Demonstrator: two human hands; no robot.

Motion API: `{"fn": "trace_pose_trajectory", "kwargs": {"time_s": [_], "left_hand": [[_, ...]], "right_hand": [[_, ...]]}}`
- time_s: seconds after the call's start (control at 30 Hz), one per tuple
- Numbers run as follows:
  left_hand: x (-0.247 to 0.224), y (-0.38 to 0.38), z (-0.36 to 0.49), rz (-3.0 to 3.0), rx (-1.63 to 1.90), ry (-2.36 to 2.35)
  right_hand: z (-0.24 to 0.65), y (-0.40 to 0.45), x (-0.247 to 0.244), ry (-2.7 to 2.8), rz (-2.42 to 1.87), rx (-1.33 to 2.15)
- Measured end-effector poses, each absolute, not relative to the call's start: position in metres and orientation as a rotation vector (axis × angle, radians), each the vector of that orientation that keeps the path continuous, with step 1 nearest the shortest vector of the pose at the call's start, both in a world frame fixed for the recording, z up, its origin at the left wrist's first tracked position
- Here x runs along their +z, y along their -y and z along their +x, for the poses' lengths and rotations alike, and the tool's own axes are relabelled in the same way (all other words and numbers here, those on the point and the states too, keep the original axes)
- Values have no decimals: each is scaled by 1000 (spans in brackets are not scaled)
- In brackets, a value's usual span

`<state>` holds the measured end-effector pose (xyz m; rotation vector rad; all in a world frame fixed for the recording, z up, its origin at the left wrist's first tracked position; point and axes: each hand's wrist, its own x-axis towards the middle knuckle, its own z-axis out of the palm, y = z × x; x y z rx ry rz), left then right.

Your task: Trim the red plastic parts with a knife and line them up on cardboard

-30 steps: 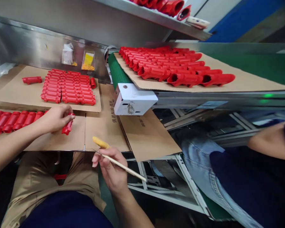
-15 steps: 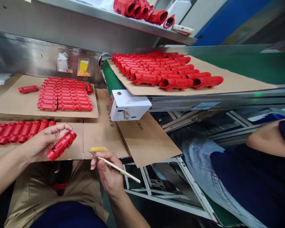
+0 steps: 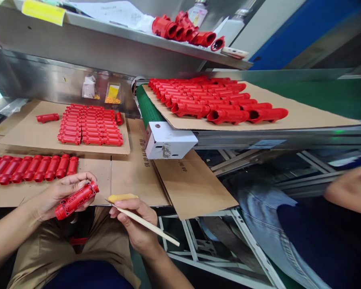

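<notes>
My left hand (image 3: 67, 192) is closed around a red plastic tube (image 3: 76, 201), tilted with its slotted, detailed side turned up towards me. My right hand (image 3: 141, 226) pinches a thin pale stick tool (image 3: 150, 224) with a dark, fine pointed tip, whose exact kind I cannot make out. That tip is a little to the right of the red tube, apart from it. Along the right index finger is a yellow cover (image 3: 122, 197), which looks like a finger cot. Just beyond my left hand, a row of red tubes (image 3: 34, 168) lies on the cardboard-covered bench.
A cardboard sheet (image 3: 27, 134) holds rows of red parts (image 3: 90, 124). To the right, more red parts (image 3: 195, 102) lie on cardboard over a green conveyor (image 3: 149, 106) with a white end bracket (image 3: 171, 140). Above runs a metal shelf (image 3: 123, 38). Another person (image 3: 313, 224) sits at right.
The red tube has been turned so more of its slotted side shows, and it sits slightly lower. The stick tool's tip has come nearer the tube. The whole view has shifted a little.
</notes>
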<state>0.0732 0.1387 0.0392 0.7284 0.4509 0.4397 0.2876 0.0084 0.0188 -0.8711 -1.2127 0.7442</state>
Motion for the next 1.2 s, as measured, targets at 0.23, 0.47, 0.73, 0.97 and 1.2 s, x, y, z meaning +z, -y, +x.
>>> {"fn": "trace_pose_trajectory", "kwargs": {"time_s": [0.23, 0.47, 0.73, 0.97, 1.2], "left_hand": [[27, -110, 75, 602, 297, -358], [20, -101, 70, 572, 274, -382], [15, -101, 70, 564, 273, -383], [15, -101, 69, 561, 201, -350], [16, -100, 71, 540, 219, -373]], "right_hand": [[297, -17, 41, 1713, -796, 373], [294, -18, 37, 1802, -788, 349], [301, -19, 39, 1897, -751, 377], [313, -27, 44, 2098, -698, 446], [306, -33, 25, 1593, -690, 1022]]}}
